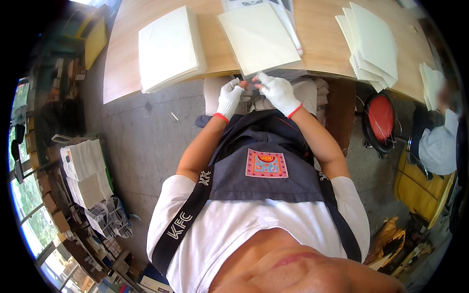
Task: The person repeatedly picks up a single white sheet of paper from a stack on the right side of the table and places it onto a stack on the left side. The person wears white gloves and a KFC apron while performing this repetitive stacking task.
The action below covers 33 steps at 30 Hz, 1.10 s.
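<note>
Both my hands wear white knit gloves with red cuffs, and some fingertips are bare. They meet just off the near table edge, in front of a cream sheet stack [259, 36] that seems to lie in or on clear plastic film [291, 74]. My left hand [231, 99] has its fingers curled together; what they hold, if anything, is too small to make out. Close beside it, my right hand [277, 93] has bent fingers and thumb apart, pointing toward the left one, with nothing plainly between them.
On the wooden table [215, 36] stand a thick cream stack [168, 46] at left and fanned cream sheets [373, 44] at right. A red-seated stool [381, 117] is below the table's right side. Bundled papers [85, 171] stand at left. Another person's sleeve [439, 146] shows far right.
</note>
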Tool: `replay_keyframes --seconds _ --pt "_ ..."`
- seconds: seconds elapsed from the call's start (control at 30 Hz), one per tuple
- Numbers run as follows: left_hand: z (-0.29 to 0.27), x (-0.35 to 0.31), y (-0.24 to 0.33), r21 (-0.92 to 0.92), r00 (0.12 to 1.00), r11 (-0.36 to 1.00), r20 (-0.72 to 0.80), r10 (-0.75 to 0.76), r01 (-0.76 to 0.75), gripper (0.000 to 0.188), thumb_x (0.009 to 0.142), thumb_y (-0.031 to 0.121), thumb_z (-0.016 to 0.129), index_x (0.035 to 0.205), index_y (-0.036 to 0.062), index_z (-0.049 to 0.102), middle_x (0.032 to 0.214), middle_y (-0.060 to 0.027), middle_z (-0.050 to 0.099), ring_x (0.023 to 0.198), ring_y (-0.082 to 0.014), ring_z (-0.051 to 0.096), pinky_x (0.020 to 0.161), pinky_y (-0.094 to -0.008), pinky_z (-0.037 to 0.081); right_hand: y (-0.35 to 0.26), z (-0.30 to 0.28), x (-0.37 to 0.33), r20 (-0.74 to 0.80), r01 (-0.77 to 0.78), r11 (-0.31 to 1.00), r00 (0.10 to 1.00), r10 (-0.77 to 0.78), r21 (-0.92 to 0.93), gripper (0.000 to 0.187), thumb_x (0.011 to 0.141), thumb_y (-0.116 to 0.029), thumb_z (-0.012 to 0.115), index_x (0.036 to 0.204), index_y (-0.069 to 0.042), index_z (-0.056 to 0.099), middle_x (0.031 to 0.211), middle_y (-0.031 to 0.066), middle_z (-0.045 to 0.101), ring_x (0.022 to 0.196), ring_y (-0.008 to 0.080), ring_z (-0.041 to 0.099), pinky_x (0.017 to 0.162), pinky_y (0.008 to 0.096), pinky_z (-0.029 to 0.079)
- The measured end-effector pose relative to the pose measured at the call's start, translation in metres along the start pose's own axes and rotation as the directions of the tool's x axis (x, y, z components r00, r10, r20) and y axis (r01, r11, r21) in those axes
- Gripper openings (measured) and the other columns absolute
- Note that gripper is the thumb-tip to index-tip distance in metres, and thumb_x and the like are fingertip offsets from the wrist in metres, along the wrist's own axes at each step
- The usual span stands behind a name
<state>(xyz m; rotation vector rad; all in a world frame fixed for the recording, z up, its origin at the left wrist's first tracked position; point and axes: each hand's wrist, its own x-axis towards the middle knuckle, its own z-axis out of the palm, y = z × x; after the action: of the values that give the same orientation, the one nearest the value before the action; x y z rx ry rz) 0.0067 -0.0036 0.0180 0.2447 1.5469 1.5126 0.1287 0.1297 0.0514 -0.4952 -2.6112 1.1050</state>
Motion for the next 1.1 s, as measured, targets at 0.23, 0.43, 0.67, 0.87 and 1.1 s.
replay_keyframes --seconds 0.23,0.43,0.67,0.87,1.1 --pt "-0.015 0.010 -0.009 0.009 1.000 1.000 0.027 -0.001 0.001 0.025 0.090 0.017 0.055 0.100 -0.0054 0.055 0.092 -0.0120 0.064 0.075 -0.0169 0.064 0.064 -0.0271 0.054 -0.002 -0.007 0.006 0.041 0.244 0.963 0.968 -0.249 0.112 0.010 0.081 -0.014 0.054 0.089 -0.010 0.051 0.073 0.0101 0.064 0.057 0.0248 0.062 0.050 0.0375 0.049" --pt "-0.038 -0.018 -0.001 0.171 0.999 0.984 0.002 0.045 -0.044 0.014 0.087 0.015 0.059 0.092 0.0023 0.057 0.083 -0.0062 0.063 0.069 -0.0184 0.063 0.062 -0.0265 0.051 0.119 -0.095 -0.074 -0.626 0.079 0.635 0.300 0.720 0.768 0.011 0.082 0.004 0.043 0.081 -0.006 0.048 0.075 0.0066 0.057 0.068 0.0164 0.057 0.061 0.0277 0.049" --pt "-0.030 -0.008 0.015 0.862 0.449 -0.154 0.394 0.802 -0.482 0.025 0.068 0.008 0.067 0.091 0.0165 0.063 0.104 -0.0032 0.059 0.084 -0.0267 0.057 0.068 -0.0365 0.049 0.105 -0.080 -0.092 -0.225 -0.478 0.704 0.876 0.427 -0.525 0.026 0.081 -0.037 0.054 0.091 -0.013 0.056 0.082 0.0134 0.064 0.075 0.0328 0.062 0.062 0.0464 0.047" --pt "-0.022 -0.003 0.027 0.764 0.388 -0.172 0.491 0.780 -0.622 0.013 0.065 0.007 0.068 0.075 0.0112 0.060 0.098 -0.0042 0.059 0.080 -0.0245 0.055 0.066 -0.0357 0.047 0.038 -0.065 -0.026 -0.146 0.039 0.724 0.971 -0.191 -0.688 0.037 0.072 -0.025 0.067 0.107 -0.018 0.057 0.106 0.0015 0.055 0.100 0.0213 0.053 0.076 0.0333 0.046" --pt "-0.025 0.008 -0.013 0.313 0.764 0.805 -0.272 0.585 -0.504 0.015 0.079 0.006 0.066 0.079 0.0065 0.051 0.072 -0.0056 0.054 0.067 -0.0184 0.052 0.060 -0.0298 0.043 0.048 -0.029 -0.018 -0.366 -0.335 0.936 0.861 0.352 0.113 0.028 0.085 -0.031 0.058 0.081 -0.004 0.053 0.077 0.0145 0.061 0.072 0.0334 0.059 0.062 0.0394 0.045"
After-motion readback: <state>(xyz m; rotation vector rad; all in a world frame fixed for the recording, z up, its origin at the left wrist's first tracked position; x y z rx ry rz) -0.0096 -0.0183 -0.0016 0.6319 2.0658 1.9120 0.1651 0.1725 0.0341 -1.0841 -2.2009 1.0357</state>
